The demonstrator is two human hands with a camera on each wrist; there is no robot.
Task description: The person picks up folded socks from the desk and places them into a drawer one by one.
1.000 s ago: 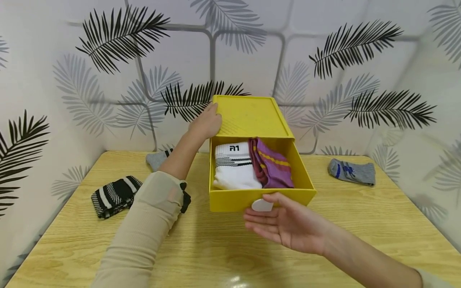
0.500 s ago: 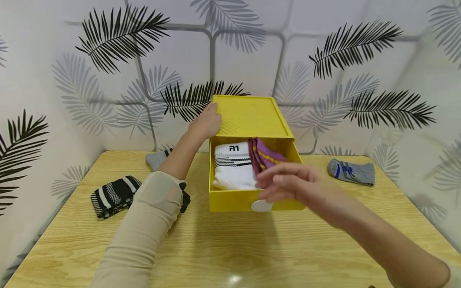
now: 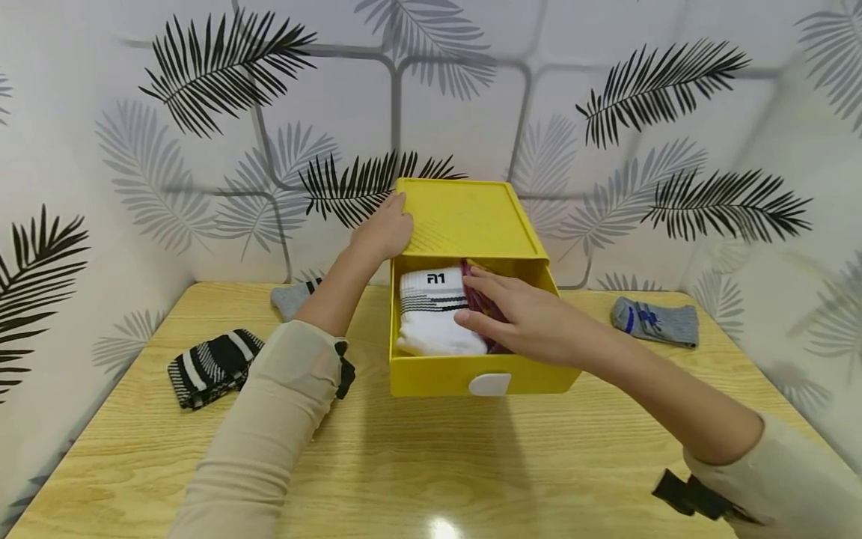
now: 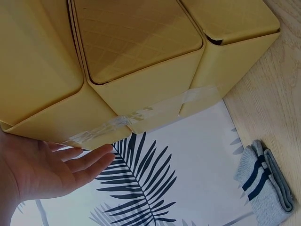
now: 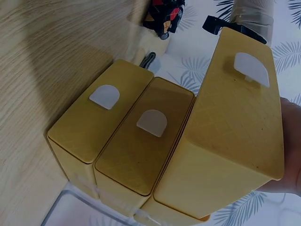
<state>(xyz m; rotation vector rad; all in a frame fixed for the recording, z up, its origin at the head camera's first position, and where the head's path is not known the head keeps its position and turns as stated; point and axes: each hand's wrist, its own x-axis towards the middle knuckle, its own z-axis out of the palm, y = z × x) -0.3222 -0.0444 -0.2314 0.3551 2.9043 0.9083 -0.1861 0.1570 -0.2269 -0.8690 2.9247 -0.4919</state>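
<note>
Striped sock: a black-and-white folded sock point(image 3: 214, 367) lies at 9 o'clock on the worktop point(image 3: 417, 464), well apart from your hands.
Grey sock, left: a grey one point(image 3: 291, 298) peeks out behind your left forearm; the left wrist view shows it whole point(image 4: 264, 182), with two dark bands.
Left hand: your left hand point(image 3: 385, 230) rests on the top left edge of the yellow drawer box point(image 3: 465, 217), fingers spread and relaxed, bracing it rather than gripping.
Drawer: the drawer point(image 3: 431, 378) stands pulled out toward 6 o'clock, with a white sock point(image 3: 434, 311) on its left side and a purple sock point(image 3: 480, 301) touching it on the right.
Right hand: your right hand point(image 3: 518, 318) reaches inside, fingers on the purple sock; I cannot tell whether that grip pinches it or only presses.
Step in hand: I judge you are handling the purple sock in the drawer.
Next move: it calls for a firm hold on that sock while the left hand steadies the box.
Grey sock, right: another point(image 3: 655, 322) lies at 3 o'clock.
Views: only the wrist views show several yellow units point(image 5: 141, 141) side by side with tape; only the head view shows the drawer's contents.
</note>
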